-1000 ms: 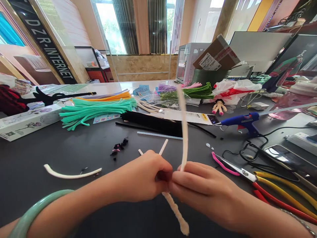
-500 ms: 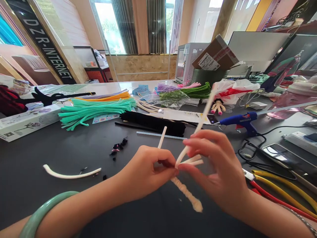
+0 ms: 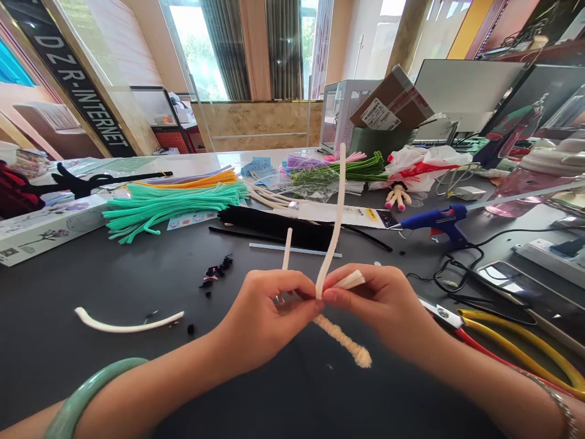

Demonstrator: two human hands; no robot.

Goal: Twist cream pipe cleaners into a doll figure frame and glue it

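- We see the cream piece of fuzzy stems held up over the table, between our left hand and our right hand.
- Our left hand's grip is closed on it, thumb and fingers pinching where the stems meet the coiled part.
- Our right hand's grip is closed too, pinching the short ends just beside that joint; these point right and slightly up.
- Its longest stem runs nearly upright, bending gently, the top leaning a little right.
- The coiled part slants from our fingers down to the right, blunt tip lowest.
- We see a shorter stem rising almost upright behind our left hand.
- Left of our hands, a curved white strip lies crosswise on the table.
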